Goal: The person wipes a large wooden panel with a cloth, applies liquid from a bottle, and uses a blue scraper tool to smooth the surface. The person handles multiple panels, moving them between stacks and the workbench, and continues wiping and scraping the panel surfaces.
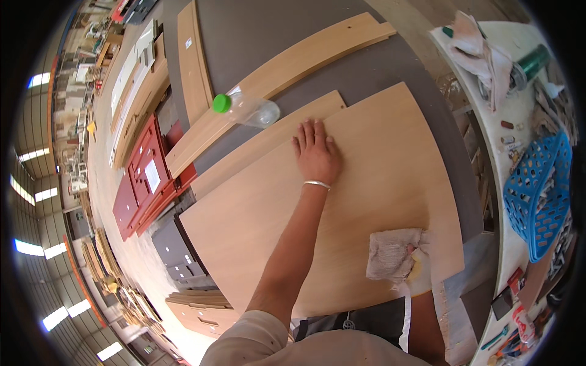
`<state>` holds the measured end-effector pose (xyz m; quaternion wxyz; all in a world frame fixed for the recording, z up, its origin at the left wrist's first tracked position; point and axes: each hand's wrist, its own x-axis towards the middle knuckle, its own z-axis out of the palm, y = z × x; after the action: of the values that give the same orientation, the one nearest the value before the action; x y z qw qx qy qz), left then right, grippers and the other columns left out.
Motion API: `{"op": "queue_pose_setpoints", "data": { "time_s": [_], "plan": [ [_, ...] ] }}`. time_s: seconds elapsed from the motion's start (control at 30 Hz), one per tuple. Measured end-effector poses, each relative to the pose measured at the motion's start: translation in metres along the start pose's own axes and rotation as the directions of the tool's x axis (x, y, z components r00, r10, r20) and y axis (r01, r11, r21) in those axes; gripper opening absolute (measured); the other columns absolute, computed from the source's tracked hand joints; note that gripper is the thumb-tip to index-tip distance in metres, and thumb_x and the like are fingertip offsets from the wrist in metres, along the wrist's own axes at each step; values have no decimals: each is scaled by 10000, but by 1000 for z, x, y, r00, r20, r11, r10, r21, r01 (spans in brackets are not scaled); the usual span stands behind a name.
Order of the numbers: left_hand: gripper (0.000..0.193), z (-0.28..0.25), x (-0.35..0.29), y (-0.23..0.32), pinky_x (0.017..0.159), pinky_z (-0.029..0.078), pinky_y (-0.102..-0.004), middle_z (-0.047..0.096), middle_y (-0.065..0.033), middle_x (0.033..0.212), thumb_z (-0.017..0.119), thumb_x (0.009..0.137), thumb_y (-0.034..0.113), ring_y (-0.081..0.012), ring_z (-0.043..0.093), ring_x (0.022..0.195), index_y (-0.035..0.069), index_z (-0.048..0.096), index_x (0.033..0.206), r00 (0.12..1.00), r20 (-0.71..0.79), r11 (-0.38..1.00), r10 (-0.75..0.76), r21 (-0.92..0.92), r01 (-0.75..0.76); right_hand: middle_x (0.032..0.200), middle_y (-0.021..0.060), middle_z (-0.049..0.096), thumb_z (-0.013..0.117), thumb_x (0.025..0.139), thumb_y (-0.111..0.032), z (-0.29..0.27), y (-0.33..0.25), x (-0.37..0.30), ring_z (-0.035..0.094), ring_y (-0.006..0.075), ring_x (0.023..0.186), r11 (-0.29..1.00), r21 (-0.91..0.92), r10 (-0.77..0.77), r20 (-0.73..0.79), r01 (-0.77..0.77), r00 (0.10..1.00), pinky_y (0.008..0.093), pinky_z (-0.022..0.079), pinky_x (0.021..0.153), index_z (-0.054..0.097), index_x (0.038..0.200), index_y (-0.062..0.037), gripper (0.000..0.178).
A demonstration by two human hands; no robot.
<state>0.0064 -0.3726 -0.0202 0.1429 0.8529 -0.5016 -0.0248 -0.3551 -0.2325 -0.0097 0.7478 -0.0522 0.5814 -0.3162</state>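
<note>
Head view shows wiping in hand: left hand (pixel 316 154) pressed flat, fingers spread, steadying the wooden panel (pixel 366 183) on the workbench, right hand (pixel 410 263) bunching a rag (pixel 390 255) at its near corner, so further strokes probably need firm bracing.

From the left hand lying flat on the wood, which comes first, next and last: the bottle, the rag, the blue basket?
1. Clear plastic bottle with green cap, just up-left of the left hand.
2. Whitish crumpled rag, lower right, under the right hand.
3. Blue plastic basket, far right.

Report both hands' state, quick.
Left hand: open, flat on the wooden panel.
Right hand: closed on a rag.
</note>
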Motion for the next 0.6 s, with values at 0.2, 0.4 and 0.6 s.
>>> {"op": "queue_pose_setpoints", "data": {
  "time_s": [0.2, 0.4, 0.6],
  "plan": [
    [556, -26, -35, -69, 1232, 170, -561, 377, -234, 1585, 477, 999, 259, -396, 296, 1501, 36, 433, 1507, 987, -74, 988, -141, 48, 145, 1247, 107, 627, 616, 896, -182, -20, 16, 11, 606, 254, 1179, 998, 37, -43, 23, 43, 999, 426, 503, 1032, 579, 1295, -3, 438],
    [578, -31, -51, -92, 1223, 137, -602, 360, -246, 1591, 479, 989, 254, -424, 258, 1510, 46, 417, 1525, 984, -98, 984, -151, 81, 159, 974, 88, 671, 614, 900, -133, -4, 8, 2, 677, 200, 838, 999, 39, -2, 181, -5, 983, 319, 572, 713, 625, 1181, 41, 331],
    [566, -23, -51, -96, 1170, 223, -637, 426, -220, 1516, 596, 884, 171, -396, 348, 1441, 164, 540, 1447, 984, -169, 989, -56, 127, 78, 787, 97, 664, 648, 905, -211, 30, -18, -20, 661, 185, 674, 905, -426, 27, 49, -4, 998, 333, 512, 566, 673, 1101, 45, 324]
  ]
}}
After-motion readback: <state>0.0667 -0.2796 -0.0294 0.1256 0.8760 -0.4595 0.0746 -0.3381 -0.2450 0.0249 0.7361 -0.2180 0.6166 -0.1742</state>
